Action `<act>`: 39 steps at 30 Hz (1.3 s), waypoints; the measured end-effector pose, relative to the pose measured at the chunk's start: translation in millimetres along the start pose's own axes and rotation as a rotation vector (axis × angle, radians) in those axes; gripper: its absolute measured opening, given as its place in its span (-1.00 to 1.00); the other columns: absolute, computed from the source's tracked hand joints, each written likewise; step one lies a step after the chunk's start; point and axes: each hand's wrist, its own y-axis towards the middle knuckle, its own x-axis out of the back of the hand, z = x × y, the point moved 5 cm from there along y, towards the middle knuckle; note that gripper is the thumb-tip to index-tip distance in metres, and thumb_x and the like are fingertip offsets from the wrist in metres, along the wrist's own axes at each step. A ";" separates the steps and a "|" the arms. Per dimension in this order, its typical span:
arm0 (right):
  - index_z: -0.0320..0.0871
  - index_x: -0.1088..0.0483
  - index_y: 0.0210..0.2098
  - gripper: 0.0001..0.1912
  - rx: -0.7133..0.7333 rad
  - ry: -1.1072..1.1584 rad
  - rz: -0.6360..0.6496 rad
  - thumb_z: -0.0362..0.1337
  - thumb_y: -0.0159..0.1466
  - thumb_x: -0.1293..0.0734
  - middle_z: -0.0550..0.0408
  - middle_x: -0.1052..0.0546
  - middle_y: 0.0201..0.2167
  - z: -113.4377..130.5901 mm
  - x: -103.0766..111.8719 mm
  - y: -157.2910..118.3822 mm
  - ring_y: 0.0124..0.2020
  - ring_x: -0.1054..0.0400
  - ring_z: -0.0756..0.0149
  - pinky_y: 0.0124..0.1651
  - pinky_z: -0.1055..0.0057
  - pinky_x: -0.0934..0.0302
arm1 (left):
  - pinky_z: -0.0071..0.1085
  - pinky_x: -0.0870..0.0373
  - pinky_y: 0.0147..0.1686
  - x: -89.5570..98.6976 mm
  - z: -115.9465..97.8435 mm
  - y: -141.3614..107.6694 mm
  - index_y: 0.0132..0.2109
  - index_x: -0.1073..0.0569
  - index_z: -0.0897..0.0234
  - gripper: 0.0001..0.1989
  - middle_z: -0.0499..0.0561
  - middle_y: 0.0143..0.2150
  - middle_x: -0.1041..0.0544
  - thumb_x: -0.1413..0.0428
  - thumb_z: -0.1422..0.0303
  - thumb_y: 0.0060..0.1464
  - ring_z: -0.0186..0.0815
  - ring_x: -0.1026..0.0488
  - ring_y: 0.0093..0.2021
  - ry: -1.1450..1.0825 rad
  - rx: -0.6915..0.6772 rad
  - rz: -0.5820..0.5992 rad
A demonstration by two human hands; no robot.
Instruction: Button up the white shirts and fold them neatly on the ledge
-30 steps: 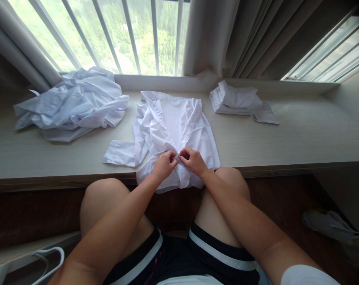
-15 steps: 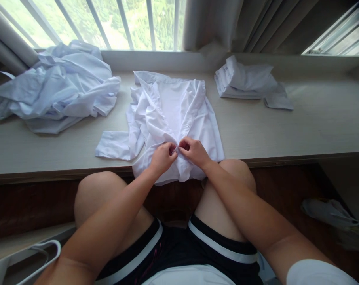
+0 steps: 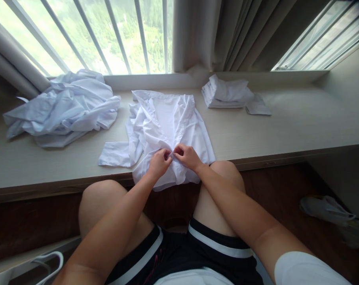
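Note:
A white shirt (image 3: 194,130) lies front up on the pale ledge, its collar toward the window and its lower hem hanging over the front edge. The upper front is spread apart, and one sleeve with its cuff stretches out to the left. My left hand (image 3: 160,163) pinches the left front edge low on the shirt. Right beside it, my right hand (image 3: 187,156) pinches the other front edge. The fingertips of both hands meet at the front opening; any button between them is too small to make out.
A crumpled pile of white shirts (image 3: 69,111) lies on the ledge (image 3: 298,118) at the left. Folded white clothing (image 3: 226,93) sits at the back right. White hangers (image 3: 50,265) show at the lower left, and a plastic bag (image 3: 326,209) rests on the floor at the right.
The camera view has tilted up and turned slightly to the right, so more of the window shows. Both hands keep their pinch at the same place on the shirt.

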 end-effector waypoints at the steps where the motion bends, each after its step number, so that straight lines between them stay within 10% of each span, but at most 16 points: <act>1: -0.11 -0.49 -0.30 -0.95 0.002 -0.003 -0.001 -0.29 0.26 -0.36 0.16 -0.56 -0.39 0.6 -0.2 -1.3 -0.35 -0.41 0.35 -0.20 0.44 -0.25 | -0.38 -0.38 -0.25 0.5 0.2 -0.9 -0.22 -0.54 0.20 -0.90 -0.03 -0.31 -0.58 -0.16 0.42 0.08 -0.28 -0.48 -0.30 -0.003 0.002 -0.005; 39: -0.11 -0.48 -0.40 -0.95 -0.080 0.025 -0.002 -0.36 0.20 -0.41 0.18 -0.56 -0.43 -8.4 5.1 9.8 -0.39 -0.39 0.36 -0.24 0.43 -0.22 | -0.37 -0.41 -0.20 -4.4 -2.5 6.1 -0.16 -0.58 0.21 -0.84 -0.02 -0.26 -0.60 -0.16 0.43 0.10 -0.27 -0.50 -0.27 0.024 0.013 0.022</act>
